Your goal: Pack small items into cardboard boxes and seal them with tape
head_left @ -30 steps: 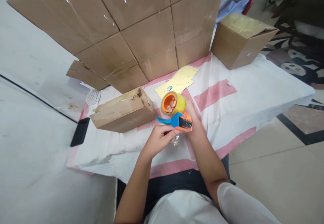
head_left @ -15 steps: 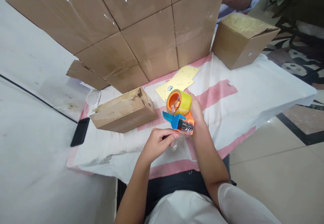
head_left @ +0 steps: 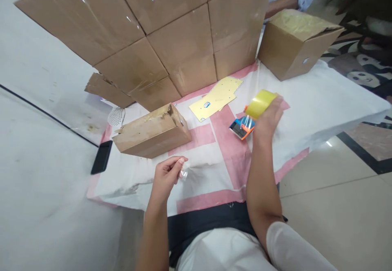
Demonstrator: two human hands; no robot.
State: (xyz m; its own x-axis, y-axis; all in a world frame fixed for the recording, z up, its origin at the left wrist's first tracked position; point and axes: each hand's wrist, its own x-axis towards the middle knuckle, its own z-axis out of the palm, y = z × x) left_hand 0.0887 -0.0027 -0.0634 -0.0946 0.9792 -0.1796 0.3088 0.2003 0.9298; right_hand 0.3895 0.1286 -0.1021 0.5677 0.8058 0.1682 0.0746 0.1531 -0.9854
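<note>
My right hand (head_left: 268,118) is closed on a tape dispenser (head_left: 241,128), orange and blue with a wide roll of yellowish tape (head_left: 260,103) on it. It is held over the right part of the table, its dark front end pointing left. My left hand (head_left: 169,171) is pinched on a small crumpled piece of clear tape (head_left: 184,172), above the cloth near the table's front. To the left lies a long cardboard box (head_left: 153,134) with a worn, taped top, apart from both hands. Yellow printed sheets (head_left: 216,99) lie flat beyond the hands.
Stacked cardboard boxes (head_left: 190,42) form a wall along the back. Another box (head_left: 294,48) stands at the back right, with a person's arm (head_left: 283,5) behind it. A black phone (head_left: 101,157) lies at the left edge. White cloth with pink bands (head_left: 232,152) covers the table.
My hands have moved apart. The right has carried the tape dispenser up and to the right, turning it; the left has moved left with the bit of clear tape.
</note>
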